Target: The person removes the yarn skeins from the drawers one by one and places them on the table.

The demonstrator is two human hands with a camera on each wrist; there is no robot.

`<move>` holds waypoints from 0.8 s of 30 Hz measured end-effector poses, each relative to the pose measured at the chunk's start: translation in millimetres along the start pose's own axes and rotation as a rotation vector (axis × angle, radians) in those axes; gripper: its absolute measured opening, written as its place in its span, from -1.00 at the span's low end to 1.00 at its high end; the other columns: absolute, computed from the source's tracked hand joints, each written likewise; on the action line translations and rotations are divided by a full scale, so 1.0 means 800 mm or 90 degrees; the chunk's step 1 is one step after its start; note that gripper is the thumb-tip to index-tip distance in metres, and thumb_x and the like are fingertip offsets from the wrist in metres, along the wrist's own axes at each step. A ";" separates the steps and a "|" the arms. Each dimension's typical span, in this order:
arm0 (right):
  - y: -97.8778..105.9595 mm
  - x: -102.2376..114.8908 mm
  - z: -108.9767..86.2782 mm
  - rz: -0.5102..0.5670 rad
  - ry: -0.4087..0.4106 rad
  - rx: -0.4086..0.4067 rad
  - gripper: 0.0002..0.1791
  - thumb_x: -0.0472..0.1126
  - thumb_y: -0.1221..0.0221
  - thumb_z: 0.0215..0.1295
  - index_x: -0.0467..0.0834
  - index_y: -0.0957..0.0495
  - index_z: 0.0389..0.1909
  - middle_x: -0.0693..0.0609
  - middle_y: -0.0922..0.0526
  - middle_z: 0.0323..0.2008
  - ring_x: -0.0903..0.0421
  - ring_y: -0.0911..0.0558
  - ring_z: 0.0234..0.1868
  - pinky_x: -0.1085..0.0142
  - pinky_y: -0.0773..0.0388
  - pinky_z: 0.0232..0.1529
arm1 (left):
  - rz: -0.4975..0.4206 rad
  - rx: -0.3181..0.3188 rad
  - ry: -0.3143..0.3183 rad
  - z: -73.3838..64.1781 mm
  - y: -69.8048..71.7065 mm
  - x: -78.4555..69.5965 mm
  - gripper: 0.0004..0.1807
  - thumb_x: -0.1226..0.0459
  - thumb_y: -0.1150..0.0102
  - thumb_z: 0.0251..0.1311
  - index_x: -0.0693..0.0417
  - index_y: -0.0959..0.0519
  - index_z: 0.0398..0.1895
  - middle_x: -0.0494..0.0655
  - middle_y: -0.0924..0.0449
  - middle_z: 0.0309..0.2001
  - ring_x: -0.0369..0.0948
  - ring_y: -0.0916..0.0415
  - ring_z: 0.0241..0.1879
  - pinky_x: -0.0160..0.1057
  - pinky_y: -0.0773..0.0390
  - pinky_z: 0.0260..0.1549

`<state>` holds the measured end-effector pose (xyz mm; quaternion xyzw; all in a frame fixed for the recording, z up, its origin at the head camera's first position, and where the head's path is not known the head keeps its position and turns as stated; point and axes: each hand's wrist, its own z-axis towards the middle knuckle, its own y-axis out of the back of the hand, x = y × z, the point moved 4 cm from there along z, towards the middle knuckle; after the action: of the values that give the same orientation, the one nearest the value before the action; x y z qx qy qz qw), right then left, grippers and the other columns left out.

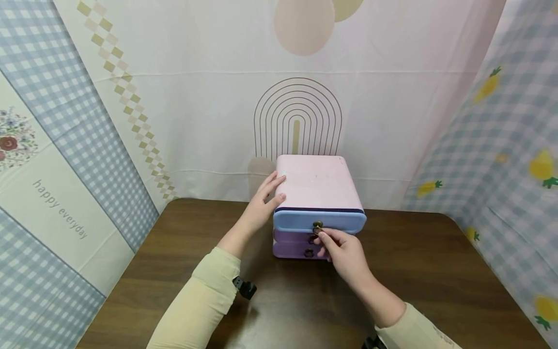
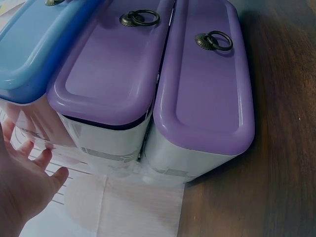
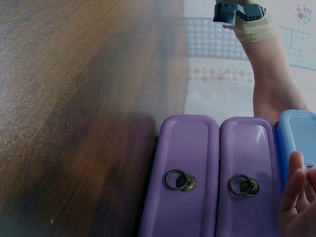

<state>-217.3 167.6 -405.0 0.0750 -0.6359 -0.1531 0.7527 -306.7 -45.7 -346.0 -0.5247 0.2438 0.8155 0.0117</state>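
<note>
A small chest of drawers (image 1: 314, 182) with a pink top stands on the table. Its blue top drawer (image 1: 292, 221) sticks out a little past the two purple drawers (image 2: 207, 89) below. Each front carries a bronze ring pull (image 3: 242, 185). My right hand (image 1: 348, 254) pinches the blue drawer's ring pull between thumb and fingers. The left hand (image 1: 259, 208) rests on the chest's upper left edge, fingers spread and fairly straight, fingertips on the pink top. In the left wrist view the same hand (image 2: 24, 182) lies along the chest's side.
The dark wooden table (image 1: 196, 232) extends around the chest. Behind it hangs a white cloth (image 1: 209, 121) with printed arches; checked cloths (image 1: 501, 194) hang at both sides. A black strap device (image 1: 245, 288) sits on the left sleeve.
</note>
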 end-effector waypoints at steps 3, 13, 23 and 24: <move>0.002 0.000 -0.003 -0.005 -0.008 0.001 -0.80 -0.24 -0.17 0.42 -0.26 -0.70 -0.15 -0.04 -0.72 -0.41 0.12 -0.64 -0.52 0.32 -0.55 -0.52 | -0.001 -0.004 -0.001 0.000 -0.001 0.001 -0.42 0.22 -0.02 0.43 0.19 -0.27 0.47 0.12 0.11 0.57 0.06 0.17 0.53 0.14 -0.04 0.40; 0.009 -0.003 -0.006 0.011 0.000 0.021 -0.78 -0.19 -0.20 0.40 -0.22 -0.72 -0.11 -0.04 -0.74 -0.40 0.12 -0.63 -0.58 0.36 -0.42 -0.61 | -0.004 -0.013 -0.002 0.003 -0.002 0.002 -0.42 0.23 -0.03 0.43 0.21 -0.27 0.46 0.13 0.11 0.57 0.07 0.18 0.53 0.14 -0.02 0.41; 0.016 -0.007 -0.005 0.011 0.026 0.033 -0.76 -0.16 -0.23 0.37 -0.21 -0.73 -0.10 -0.08 -0.75 -0.38 0.10 -0.64 -0.60 0.38 -0.47 -0.41 | -0.004 -0.015 -0.004 0.008 -0.003 0.005 -0.42 0.22 -0.02 0.43 0.21 -0.27 0.46 0.12 0.10 0.57 0.06 0.17 0.53 0.15 -0.02 0.41; 0.016 -0.008 -0.005 0.012 0.026 0.033 -0.76 -0.16 -0.23 0.37 -0.21 -0.73 -0.09 -0.08 -0.75 -0.38 0.11 -0.64 -0.60 0.38 -0.47 -0.41 | -0.003 -0.016 -0.004 0.009 -0.003 0.005 -0.42 0.22 -0.02 0.43 0.21 -0.27 0.46 0.12 0.10 0.57 0.06 0.17 0.53 0.15 -0.02 0.41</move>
<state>-212.8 181.4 -407.7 0.0914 -0.6246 -0.1282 0.7649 -313.9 -41.5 -348.4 -0.5230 0.2320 0.8201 0.0080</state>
